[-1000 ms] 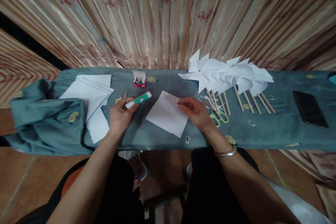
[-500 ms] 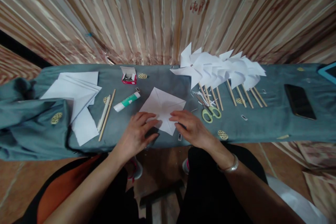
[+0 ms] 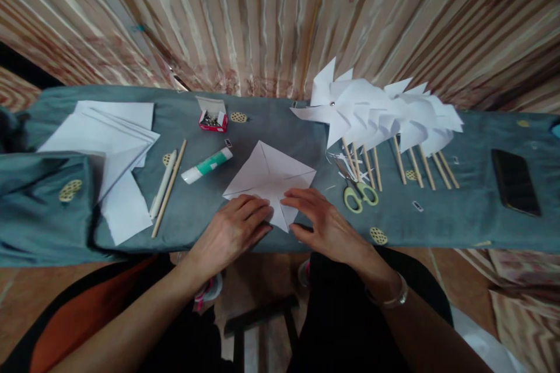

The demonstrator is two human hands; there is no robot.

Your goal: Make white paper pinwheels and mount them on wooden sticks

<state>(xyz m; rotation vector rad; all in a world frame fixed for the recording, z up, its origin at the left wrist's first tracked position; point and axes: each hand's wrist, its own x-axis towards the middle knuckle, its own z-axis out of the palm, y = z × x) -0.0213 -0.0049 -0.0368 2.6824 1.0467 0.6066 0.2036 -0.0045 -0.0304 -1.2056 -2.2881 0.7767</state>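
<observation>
A creased white paper square (image 3: 271,173) lies flat on the grey-green cloth of the table (image 3: 271,128), one corner toward me. My left hand (image 3: 231,230) rests on its near left edge, fingers stretched flat. On the near right edge lies my right hand (image 3: 324,222), fingers also spread and pressing down. A green and white glue stick (image 3: 206,165) lies just left of the paper, apart from both hands.
A stack of white sheets (image 3: 109,140) is at the left, with a pencil and a wooden stick (image 3: 168,186) beside it. A small red box of pins (image 3: 212,119) stands at the back. Finished paper pinwheels (image 3: 376,113), green scissors (image 3: 356,192) and a black phone (image 3: 515,182) lie to the right.
My left hand put the glue stick down on the cloth and came to the paper. The folded paper now lies opened flat, with both hands on its near edges.
</observation>
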